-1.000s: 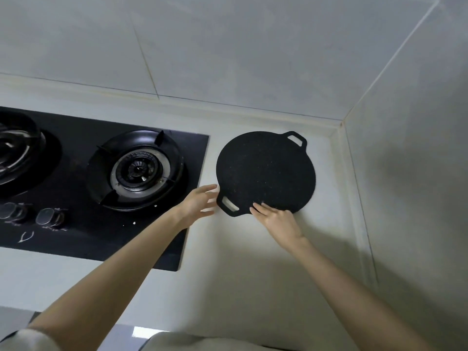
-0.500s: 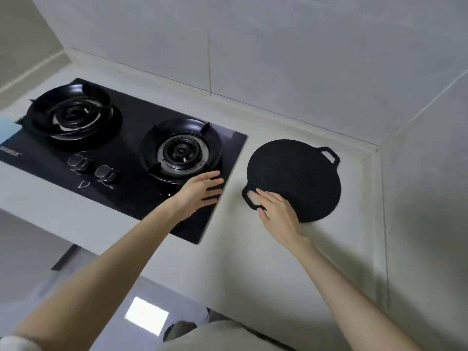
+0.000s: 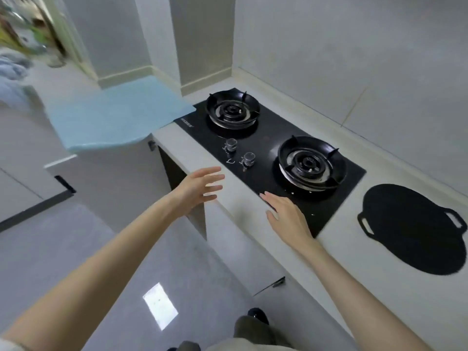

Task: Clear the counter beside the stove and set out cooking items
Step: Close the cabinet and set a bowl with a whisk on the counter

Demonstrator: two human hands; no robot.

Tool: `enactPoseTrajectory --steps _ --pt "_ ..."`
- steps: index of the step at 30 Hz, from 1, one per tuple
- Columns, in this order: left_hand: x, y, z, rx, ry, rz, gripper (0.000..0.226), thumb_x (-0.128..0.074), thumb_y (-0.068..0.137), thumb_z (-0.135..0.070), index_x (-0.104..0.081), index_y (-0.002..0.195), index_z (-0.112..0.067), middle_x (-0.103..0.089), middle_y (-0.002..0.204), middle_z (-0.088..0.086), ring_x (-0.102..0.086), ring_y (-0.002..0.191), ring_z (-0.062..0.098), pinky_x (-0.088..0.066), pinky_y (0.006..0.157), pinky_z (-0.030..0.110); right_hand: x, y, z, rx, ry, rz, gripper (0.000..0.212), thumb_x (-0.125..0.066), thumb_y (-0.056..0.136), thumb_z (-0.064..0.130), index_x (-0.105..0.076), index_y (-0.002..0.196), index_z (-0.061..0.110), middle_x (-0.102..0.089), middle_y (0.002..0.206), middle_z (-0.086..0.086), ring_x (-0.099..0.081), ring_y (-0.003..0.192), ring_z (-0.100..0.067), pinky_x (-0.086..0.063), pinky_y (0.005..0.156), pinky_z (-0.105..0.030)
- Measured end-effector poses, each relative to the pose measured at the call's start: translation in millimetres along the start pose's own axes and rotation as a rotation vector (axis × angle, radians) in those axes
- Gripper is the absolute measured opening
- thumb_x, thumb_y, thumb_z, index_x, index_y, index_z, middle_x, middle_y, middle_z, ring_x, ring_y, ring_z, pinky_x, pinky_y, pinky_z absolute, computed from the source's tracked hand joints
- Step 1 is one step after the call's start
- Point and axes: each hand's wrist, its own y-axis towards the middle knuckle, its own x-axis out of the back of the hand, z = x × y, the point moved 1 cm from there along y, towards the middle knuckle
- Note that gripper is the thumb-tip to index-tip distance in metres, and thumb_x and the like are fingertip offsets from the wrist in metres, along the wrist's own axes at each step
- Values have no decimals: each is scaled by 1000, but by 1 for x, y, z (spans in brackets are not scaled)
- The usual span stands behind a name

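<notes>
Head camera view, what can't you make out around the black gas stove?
Head view: white label on the black glass gas stove, too small to read.
Head view: colourful clutter at upper left, smeared by motion blur.
Head view: flat round black griddle pan, rim cut by the right edge.

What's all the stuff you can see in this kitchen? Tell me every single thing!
counter: one, off-white, along the wall
stove: one, black, set into the counter
burners: two, black, on the stove
knobs: two, silvery, at the stove's front
griddle pan: one, black, flat on the counter right of the stove
sheet: one, light blue, left of the stove
left hand: one, open, in front of the knobs
right hand: one, open, over the stove's near edge
</notes>
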Motion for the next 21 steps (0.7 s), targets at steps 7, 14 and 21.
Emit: enactPoseTrajectory --steps 7,14,21 --pt "177 -69 18 -32 -30 -209 36 -47 100 -15 -50 135 -20 -60 130 -1 -59 116 22 -45 103 43 -65 40 150 116 33 88 47 -48 96 12 -46 141 25 -44 147 8 -42 131 -17 -34 109 -34" --pt "312 -111 41 -13 -174 -439 33 -52 98 -14 -54 130 -21 -64 124 -1 -63 110 21 -50 94 38 -121 89 266 275 -6 178 46 -51 97 17 -45 142 26 -43 148 9 -40 134 -13 -34 108 -32" --pt "424 -109 44 -4 -180 -566 34 -50 98 -15 -54 132 -19 -63 124 0 -62 111 20 -49 93 36 -194 172 371 431 -48 281 49 -51 97 18 -41 145 26 -42 149 7 -40 135 -16 -34 107 -35"
